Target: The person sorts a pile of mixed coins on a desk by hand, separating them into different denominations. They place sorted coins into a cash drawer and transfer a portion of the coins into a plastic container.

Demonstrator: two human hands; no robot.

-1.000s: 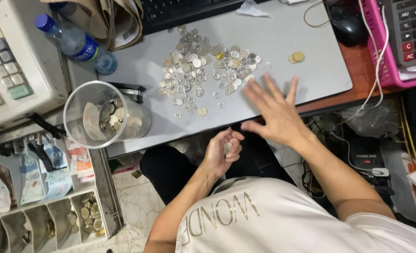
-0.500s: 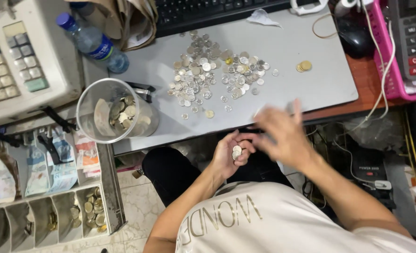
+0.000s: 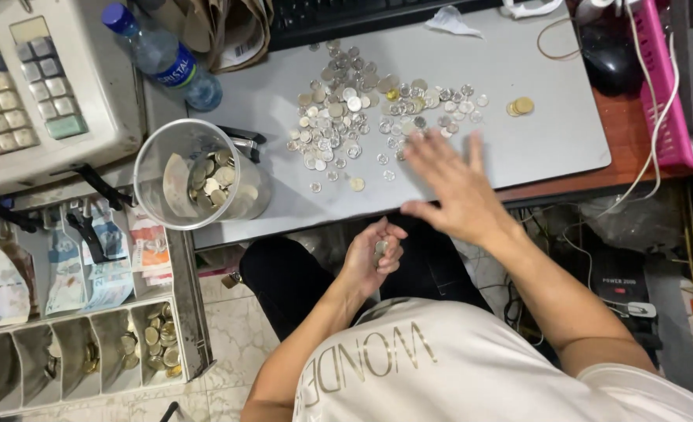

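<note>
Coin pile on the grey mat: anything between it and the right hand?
Nothing visible. The right hand lies flat on the grey mat, fingertips at the near edge of the coin pile. The left hand holds coins below the desk edge, out of the way.

A cash register [image 3: 38,94] stands at the desk's left edge above an open drawer [image 3: 81,344] of banknotes and coin bins, with a water bottle [image 3: 163,56] beside it, a keyboard [image 3: 362,16] along the far edge and a pink basket [image 3: 663,86] at the right.
</note>
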